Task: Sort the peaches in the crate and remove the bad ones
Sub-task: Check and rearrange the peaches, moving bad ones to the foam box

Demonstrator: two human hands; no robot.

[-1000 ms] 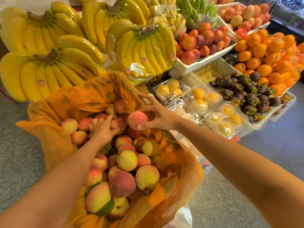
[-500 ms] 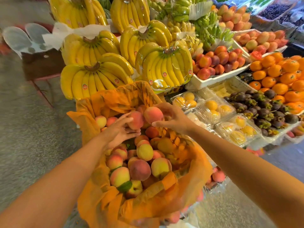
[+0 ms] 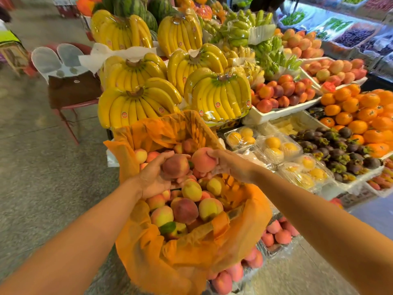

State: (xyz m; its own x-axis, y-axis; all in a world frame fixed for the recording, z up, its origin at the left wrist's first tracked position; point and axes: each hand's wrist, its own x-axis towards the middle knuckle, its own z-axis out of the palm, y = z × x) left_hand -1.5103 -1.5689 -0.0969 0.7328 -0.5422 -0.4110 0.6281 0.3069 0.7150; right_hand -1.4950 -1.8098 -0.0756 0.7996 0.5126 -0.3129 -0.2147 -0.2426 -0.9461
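Each hand holds one peach above the far end of the crate [image 3: 191, 252]. The left hand [image 3: 155, 179] cups a dark peach [image 3: 176, 167]; the right hand [image 3: 230, 166] clamps a pink peach [image 3: 203, 159], touching just beside it. Both lie equally near the pile below.

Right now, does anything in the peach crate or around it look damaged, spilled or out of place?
Nothing is spilled. One thing stands out: the peach in the left hand looks darker and duller than the peach in the right hand, possibly bruised, though that is hard to confirm. The orange liner is crumpled but holding.
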